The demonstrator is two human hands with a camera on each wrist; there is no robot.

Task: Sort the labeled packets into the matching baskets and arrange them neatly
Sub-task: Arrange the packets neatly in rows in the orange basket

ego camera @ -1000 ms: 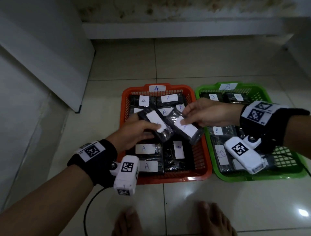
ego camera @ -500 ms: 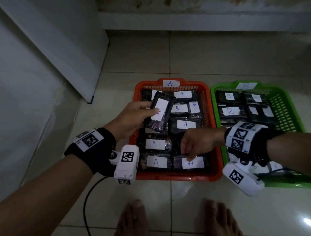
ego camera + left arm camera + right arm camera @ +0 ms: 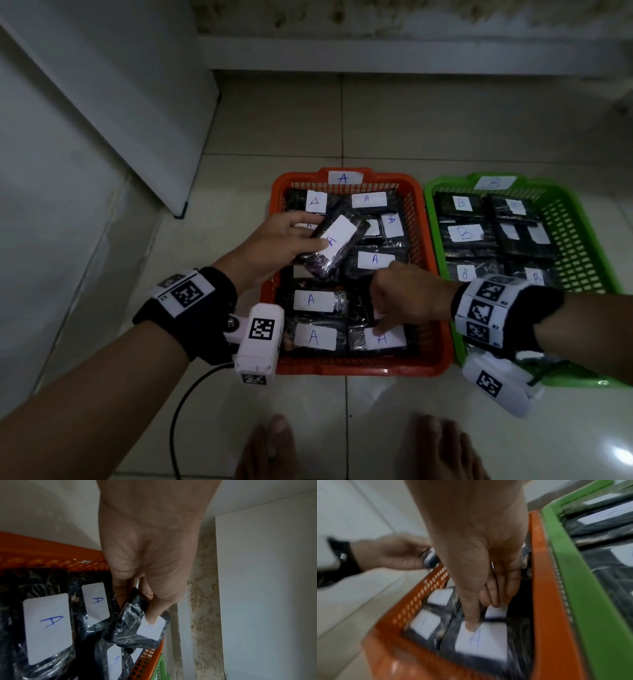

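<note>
An orange basket (image 3: 359,368) tagged A holds several black packets with white A labels. Beside it on the right, a green basket (image 3: 432,233) tagged B holds B packets. My left hand (image 3: 313,233) grips a black A packet (image 3: 334,245) tilted above the orange basket's back left, thumb on its label (image 3: 150,627). My right hand (image 3: 380,322) reaches down at the front right corner. Its thumb tip presses the label of a flat A packet (image 3: 484,645), and the other fingers (image 3: 498,596) stand straight at that packet's far edge.
Both baskets sit on a pale tiled floor. A white panel (image 3: 102,120) leans along the left, and a wall ledge (image 3: 411,54) runs across the back. My bare feet (image 3: 267,448) are just in front of the orange basket. A black cable (image 3: 185,404) trails from the left wrist.
My right hand carried its packet from above the basket's middle down to the front right corner and laid it flat. My left hand drew its packet toward the back left.
</note>
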